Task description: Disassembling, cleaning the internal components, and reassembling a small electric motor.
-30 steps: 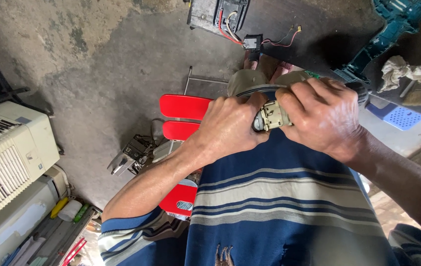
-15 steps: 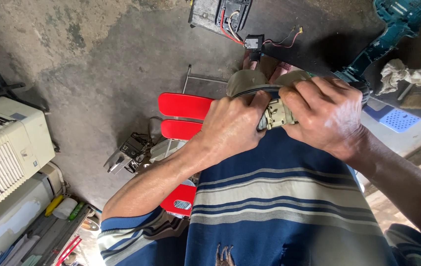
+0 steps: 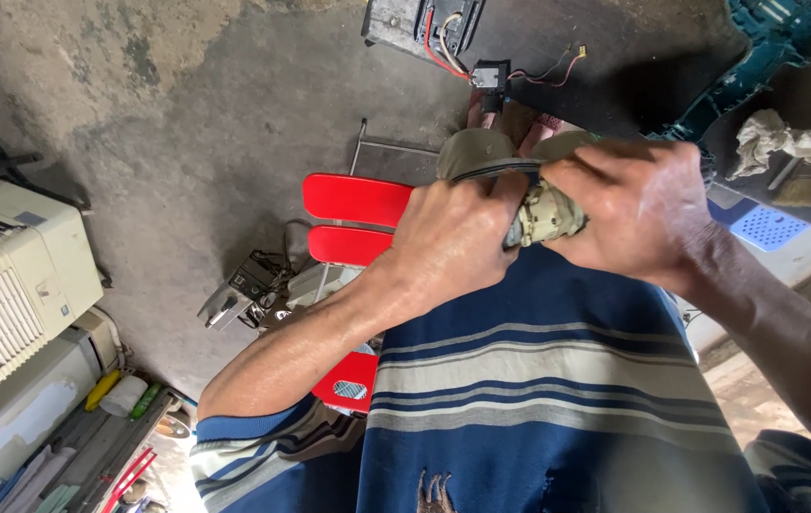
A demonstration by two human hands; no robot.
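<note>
Both of my hands close around a small grimy beige motor part (image 3: 546,215) held in front of my striped shirt. My left hand (image 3: 453,239) grips its left end, fingers curled over it. My right hand (image 3: 635,209) clasps the right end, thumb and fingers pressed on top. A black cable (image 3: 496,170) runs from the part over my left hand, across my knees in khaki trousers (image 3: 478,150). Most of the part is hidden by my fingers.
A red stool (image 3: 353,214) stands on the concrete floor below my hands, metal parts (image 3: 242,292) beside it. A white appliance casing (image 3: 11,280) and a tool tray (image 3: 111,446) lie left. A wired circuit unit (image 3: 424,24), teal power tool (image 3: 757,57) and rag (image 3: 778,141) lie farther off.
My hands stay clasped on the part and shift slightly right and down in view; the fingers of my right hand adjust on top of it.
</note>
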